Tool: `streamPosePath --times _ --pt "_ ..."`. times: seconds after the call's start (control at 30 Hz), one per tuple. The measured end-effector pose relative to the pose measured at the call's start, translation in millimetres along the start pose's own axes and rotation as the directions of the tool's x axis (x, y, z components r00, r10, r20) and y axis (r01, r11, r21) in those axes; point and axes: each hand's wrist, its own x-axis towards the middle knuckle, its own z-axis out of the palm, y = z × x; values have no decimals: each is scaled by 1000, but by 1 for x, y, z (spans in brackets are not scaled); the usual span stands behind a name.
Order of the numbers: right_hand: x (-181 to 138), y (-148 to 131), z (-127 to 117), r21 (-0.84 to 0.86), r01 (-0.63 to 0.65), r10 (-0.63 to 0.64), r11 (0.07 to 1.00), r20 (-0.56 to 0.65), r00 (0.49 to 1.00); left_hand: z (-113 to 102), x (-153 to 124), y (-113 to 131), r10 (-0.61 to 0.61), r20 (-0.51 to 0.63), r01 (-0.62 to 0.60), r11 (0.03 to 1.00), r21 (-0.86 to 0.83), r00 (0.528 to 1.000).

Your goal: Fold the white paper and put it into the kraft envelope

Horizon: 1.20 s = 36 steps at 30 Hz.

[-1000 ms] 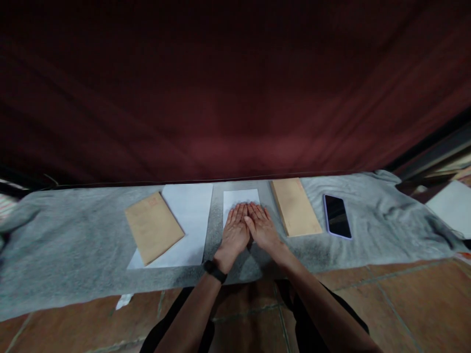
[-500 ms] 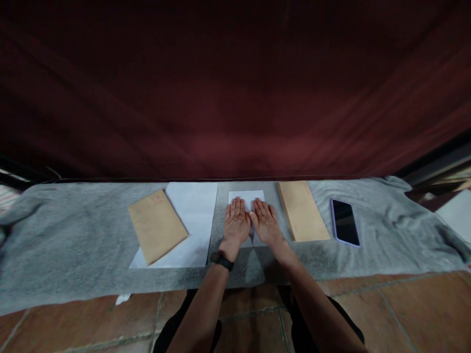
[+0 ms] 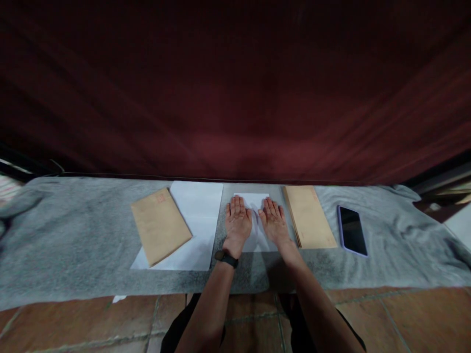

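A small white sheet of paper (image 3: 256, 240), which looks folded, lies flat in front of me on the grey cloth. My left hand (image 3: 238, 221) rests palm down on its left side, fingers stretched forward. Over the right side lies my right hand (image 3: 274, 223), also flat with its fingers out. A strip of white paper shows between the two hands; the rest is covered by them. Close to my right hand is a stack of brown envelopes (image 3: 311, 218). To the left, one or more brown envelopes (image 3: 162, 228) lie at an angle on larger white paper (image 3: 200, 211).
A phone (image 3: 352, 230) with a purple edge lies right of the envelope stack. The grey cloth (image 3: 81, 235) covers the long narrow surface. Behind it hangs a dark red curtain-like fabric (image 3: 235, 147). Below is a tiled floor (image 3: 91, 323) with a white scrap (image 3: 118, 298).
My hands have moved apart, from nearly touching at the thumbs to opposite sides of the small paper. The whole view has shifted slightly.
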Motion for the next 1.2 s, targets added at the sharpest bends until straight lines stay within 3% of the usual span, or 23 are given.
streamPosePath --times 0.43,0.53,0.6,0.67,0.9,1.2 --pt "8 10 0 -23 -16 15 1000 -38 999 -3 6 0 -29 -117 23 998 -57 993" --pt "8 9 -3 -33 2 -4 999 -51 999 -7 3 11 124 -148 -140 984 -106 981" --pt "8 10 -6 -46 18 -20 999 -38 999 -6 1 18 260 -121 -275 952 -135 958" --pt "10 10 -9 -65 27 -29 998 -25 999 -2 1 22 322 -75 -330 932 -149 944" --pt "18 10 -9 -102 23 -28 994 -48 998 12 13 15 272 -70 -278 955 -103 960" --pt "25 3 -7 4 -41 41 999 -90 995 12 22 2 172 -57 -174 985 -17 983"
